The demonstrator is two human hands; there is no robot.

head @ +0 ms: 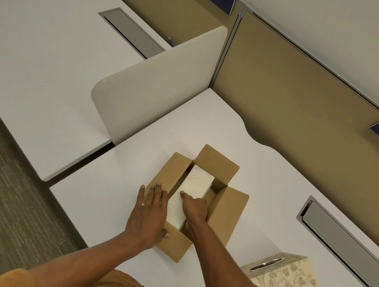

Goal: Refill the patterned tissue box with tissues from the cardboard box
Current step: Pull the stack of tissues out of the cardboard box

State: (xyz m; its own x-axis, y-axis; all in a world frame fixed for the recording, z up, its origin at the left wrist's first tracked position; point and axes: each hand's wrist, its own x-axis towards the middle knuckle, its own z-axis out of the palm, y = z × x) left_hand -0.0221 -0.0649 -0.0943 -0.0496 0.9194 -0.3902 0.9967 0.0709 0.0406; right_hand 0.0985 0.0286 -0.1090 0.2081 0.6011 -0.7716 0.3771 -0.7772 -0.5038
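An open brown cardboard box [228,209] sits mid-desk with its flaps spread out. Inside lies a white stack of tissues [197,183], running lengthwise. My left hand [150,212] rests flat, fingers apart, on the box's left flap and near corner. My right hand [194,208] reaches into the box and grips the near end of the tissue stack, thumb on top, fingers hidden down its right side. The patterned tissue box [286,279], cream with a floral print and an oval top opening, stands at the lower right, apart from both hands.
The white desk [113,182] has a recessed grey cable tray [342,241] at the right. A rounded beige divider [157,85] separates it from a second desk on the left. Tan partition walls [294,103] run behind. Carpet [2,181] lies at the left.
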